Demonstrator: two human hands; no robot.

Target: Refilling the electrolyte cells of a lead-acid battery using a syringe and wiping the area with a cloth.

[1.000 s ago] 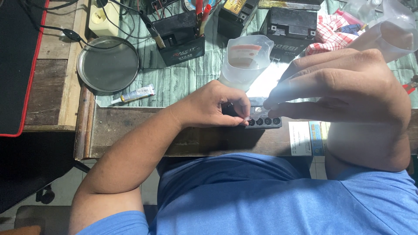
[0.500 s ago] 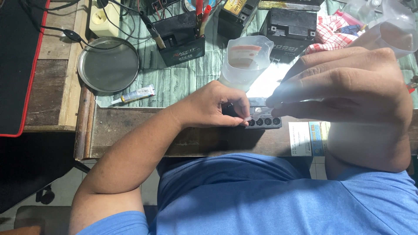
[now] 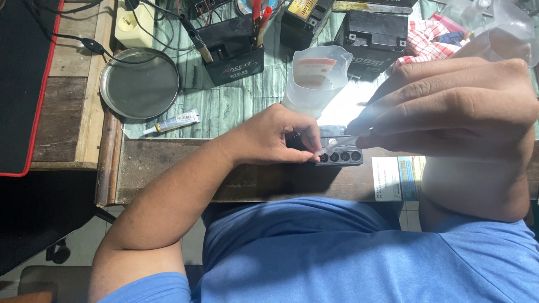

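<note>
My left hand [image 3: 278,136] rests on a small black battery [image 3: 339,156] with a row of round filler holes, holding it steady at the front edge of the workbench. My right hand [image 3: 449,106] is raised close to the camera and grips a clear squeeze bottle [image 3: 497,33], tilted so its thin nozzle [image 3: 337,143] points down at the holes beside my left fingertips. A translucent plastic jug [image 3: 317,76] stands just behind the battery.
A round metal tray [image 3: 140,84] and a small glue tube [image 3: 174,120] lie at the left. Other black batteries [image 3: 233,47] [image 3: 370,31] with cables sit at the back, beside a checked cloth [image 3: 429,36]. A black mat [image 3: 17,84] covers the far left.
</note>
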